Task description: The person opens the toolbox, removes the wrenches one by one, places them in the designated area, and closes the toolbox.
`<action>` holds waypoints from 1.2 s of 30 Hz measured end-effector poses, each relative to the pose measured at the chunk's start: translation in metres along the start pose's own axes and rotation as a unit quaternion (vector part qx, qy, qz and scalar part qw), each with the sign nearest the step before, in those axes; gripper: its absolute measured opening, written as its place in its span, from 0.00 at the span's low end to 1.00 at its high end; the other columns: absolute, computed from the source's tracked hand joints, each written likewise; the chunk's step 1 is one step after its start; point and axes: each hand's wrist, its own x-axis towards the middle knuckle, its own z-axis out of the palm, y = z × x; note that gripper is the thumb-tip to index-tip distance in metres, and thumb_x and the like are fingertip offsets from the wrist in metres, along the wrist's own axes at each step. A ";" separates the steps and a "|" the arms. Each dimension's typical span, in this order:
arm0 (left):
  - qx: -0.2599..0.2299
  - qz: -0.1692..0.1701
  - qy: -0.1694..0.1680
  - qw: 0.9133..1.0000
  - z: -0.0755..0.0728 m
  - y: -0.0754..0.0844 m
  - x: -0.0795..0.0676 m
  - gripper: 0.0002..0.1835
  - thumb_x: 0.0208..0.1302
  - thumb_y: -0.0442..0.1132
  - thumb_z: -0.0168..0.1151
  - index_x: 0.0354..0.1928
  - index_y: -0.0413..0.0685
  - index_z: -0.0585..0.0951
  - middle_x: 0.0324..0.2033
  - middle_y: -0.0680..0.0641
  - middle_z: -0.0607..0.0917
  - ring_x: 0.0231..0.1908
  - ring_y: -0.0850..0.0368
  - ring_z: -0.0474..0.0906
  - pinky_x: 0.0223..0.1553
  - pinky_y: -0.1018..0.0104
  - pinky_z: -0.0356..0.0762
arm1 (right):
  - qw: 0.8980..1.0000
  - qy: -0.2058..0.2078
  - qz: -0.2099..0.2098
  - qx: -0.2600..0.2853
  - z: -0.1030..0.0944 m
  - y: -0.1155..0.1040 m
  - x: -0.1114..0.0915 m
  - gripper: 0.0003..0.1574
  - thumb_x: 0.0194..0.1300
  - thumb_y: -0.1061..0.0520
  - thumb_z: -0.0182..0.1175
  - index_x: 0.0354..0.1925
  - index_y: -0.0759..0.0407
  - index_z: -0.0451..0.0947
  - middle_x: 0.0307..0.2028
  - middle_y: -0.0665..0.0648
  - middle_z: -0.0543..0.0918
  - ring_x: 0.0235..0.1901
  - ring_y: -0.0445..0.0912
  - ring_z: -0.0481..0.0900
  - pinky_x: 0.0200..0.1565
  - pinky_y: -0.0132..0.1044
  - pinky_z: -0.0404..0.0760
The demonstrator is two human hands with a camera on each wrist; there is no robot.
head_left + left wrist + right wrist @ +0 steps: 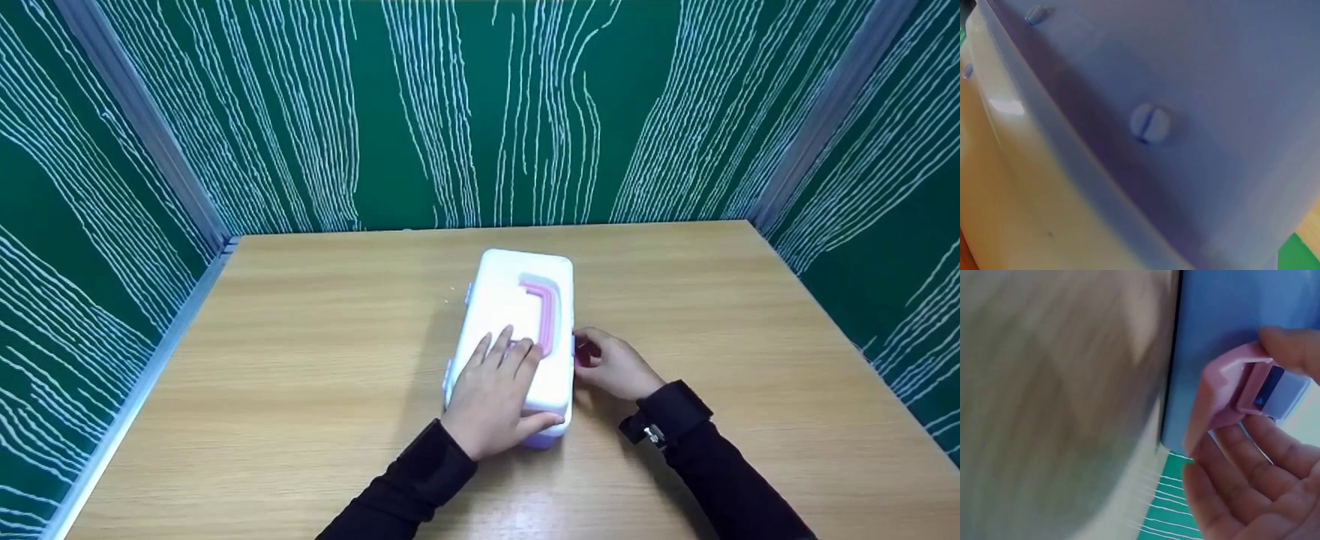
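A storage box stands lengthwise on the table, with a white lid (504,289), a lavender base (541,441) and a pink carrying handle (548,322) lying in the lid's recess. My left hand (491,401) rests on the near part of the lid, fingers spread forward over the handle's near end. At the box's right side, my right hand (619,367) holds a pink latch (1221,385) between thumb and fingers. The latch is tilted outward from the bluish side wall (1216,312). The left wrist view shows a bluish-lavender box surface (1230,73) close up, without the hand.
Small lavender hinges (448,373) sit along the box's left edge. The wooden table (315,337) surrounds the box, bounded by green walls (495,112) with white wavy lines. A metal frame edge (142,390) runs along the table's left side.
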 end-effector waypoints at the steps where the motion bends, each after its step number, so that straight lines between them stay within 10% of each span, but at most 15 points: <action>1: -0.001 0.000 0.002 1.000 0.000 0.000 0.000 0.47 0.60 0.78 0.43 0.68 0.49 0.68 0.62 0.48 0.75 0.70 0.44 0.64 0.70 0.50 0.63 | 1.000 -0.004 0.005 0.017 0.000 0.001 0.000 0.27 0.58 0.66 0.65 0.56 0.70 0.73 0.46 0.65 0.83 0.47 0.57 0.82 0.52 0.49 0.82; 19: 0.004 -0.024 -0.004 1.000 -0.001 0.009 0.002 0.54 0.50 0.80 0.52 0.67 0.45 0.68 0.62 0.45 0.75 0.69 0.41 0.65 0.71 0.49 0.62 | 0.981 -0.018 0.059 0.185 0.005 0.003 -0.005 0.33 0.62 0.67 0.62 0.63 0.77 0.63 0.57 0.75 0.76 0.58 0.65 0.76 0.55 0.37 0.81; 36: -0.040 -0.027 -0.017 0.999 -0.007 0.009 0.004 0.50 0.57 0.76 0.52 0.67 0.41 0.68 0.63 0.42 0.75 0.71 0.45 0.63 0.72 0.52 0.61 | 0.956 -0.035 0.113 0.269 -0.001 -0.012 -0.007 0.32 0.73 0.60 0.48 0.68 0.77 0.59 0.64 0.77 0.69 0.57 0.50 0.78 0.58 0.36 0.79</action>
